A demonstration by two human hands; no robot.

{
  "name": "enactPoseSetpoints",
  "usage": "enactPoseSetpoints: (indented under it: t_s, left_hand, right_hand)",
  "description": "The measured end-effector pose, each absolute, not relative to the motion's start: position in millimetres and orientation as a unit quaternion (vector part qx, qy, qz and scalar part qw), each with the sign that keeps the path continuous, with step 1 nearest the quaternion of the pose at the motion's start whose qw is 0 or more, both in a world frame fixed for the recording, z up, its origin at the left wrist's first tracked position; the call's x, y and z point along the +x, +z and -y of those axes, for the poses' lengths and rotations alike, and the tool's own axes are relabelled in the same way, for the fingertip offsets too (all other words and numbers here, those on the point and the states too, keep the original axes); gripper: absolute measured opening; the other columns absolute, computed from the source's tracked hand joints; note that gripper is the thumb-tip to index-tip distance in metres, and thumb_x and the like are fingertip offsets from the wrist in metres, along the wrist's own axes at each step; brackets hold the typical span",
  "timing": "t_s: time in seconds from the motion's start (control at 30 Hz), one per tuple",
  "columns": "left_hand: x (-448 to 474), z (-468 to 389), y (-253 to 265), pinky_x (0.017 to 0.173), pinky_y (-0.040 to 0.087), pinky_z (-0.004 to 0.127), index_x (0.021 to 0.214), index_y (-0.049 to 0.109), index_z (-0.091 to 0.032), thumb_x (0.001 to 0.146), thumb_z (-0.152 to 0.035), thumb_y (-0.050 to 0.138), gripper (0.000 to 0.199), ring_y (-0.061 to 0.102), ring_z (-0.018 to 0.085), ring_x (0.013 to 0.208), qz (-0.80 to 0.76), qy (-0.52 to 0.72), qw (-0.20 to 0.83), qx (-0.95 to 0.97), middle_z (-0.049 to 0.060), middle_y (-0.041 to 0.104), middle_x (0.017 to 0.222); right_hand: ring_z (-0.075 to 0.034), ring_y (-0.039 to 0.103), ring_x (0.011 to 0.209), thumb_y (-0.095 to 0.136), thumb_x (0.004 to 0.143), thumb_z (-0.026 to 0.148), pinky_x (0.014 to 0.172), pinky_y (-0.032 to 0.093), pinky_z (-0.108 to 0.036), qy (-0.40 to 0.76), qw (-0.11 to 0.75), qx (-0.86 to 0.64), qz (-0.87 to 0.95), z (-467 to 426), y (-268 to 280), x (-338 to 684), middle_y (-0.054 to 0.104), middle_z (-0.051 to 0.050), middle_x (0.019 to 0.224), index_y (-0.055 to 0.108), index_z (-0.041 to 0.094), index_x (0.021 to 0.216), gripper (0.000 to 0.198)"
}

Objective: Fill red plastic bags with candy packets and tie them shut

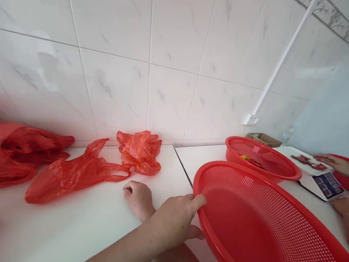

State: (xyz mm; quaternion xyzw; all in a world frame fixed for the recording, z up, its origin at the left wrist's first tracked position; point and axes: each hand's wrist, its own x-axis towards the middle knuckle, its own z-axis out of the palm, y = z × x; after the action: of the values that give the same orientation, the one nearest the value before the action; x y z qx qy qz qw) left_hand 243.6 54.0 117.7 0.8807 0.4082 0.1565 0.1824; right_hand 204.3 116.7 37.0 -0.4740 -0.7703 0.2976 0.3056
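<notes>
My left hand (181, 220) is closed on the left rim of a large red plastic basket (313, 226) with perforated sides, thumb below and fingers over the edge. The basket is tilted, and its solid red bottom shows. My right forearm passes under my left one. Loosely curled, my right hand (138, 199) is over the white table, with a dark gap between its fingers and no object visible in it. Just beyond it lie a crumpled red plastic bag (138, 152) and a flattened red bag with handles (78, 173).
More red bags (12, 152) lie at the left. Behind my basket stands another red basket (261, 160) with small yellow and red packets. To the right, another person's hands (338, 163) are by a white scale (320, 182) bearing small red items. A cardboard box (264, 139) is near the wall.
</notes>
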Motion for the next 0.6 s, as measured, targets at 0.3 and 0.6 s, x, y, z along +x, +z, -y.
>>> enactPoseSetpoints:
  t_s: [0.3, 0.6]
  left_hand:
    - [221.7, -60.9, 109.4, 0.059, 0.041, 0.024, 0.099, 0.051, -0.024, 0.068, -0.018, 0.069, 0.037, 0.061, 0.017, 0.074, -0.477, 0.288, 0.192, 0.808, 0.001, 0.063, 0.094]
    - [200.1, -79.5, 95.1, 0.084, 0.049, 0.042, 0.147, 0.016, -0.035, 0.068, -0.035, 0.072, 0.096, 0.059, 0.031, 0.106, -0.536, 0.32, 0.157, 0.766, 0.01, 0.039, 0.144]
  right_hand:
    - [-0.014, 0.063, 0.078, 0.051, 0.081, 0.015, 0.066, 0.041, -0.022, 0.292, 0.301, -0.481, 0.77, -121.3, 29.8, 200.8, 0.071, 0.003, 0.087, 0.069, 0.024, 0.087, 0.021]
    - [-0.014, 0.061, 0.077, 0.058, 0.092, 0.03, 0.073, 0.052, -0.031, 0.276, 0.34, -0.467, 0.768, -125.1, 23.1, 196.4, 0.064, -0.002, 0.089, 0.063, 0.014, 0.092, 0.017]
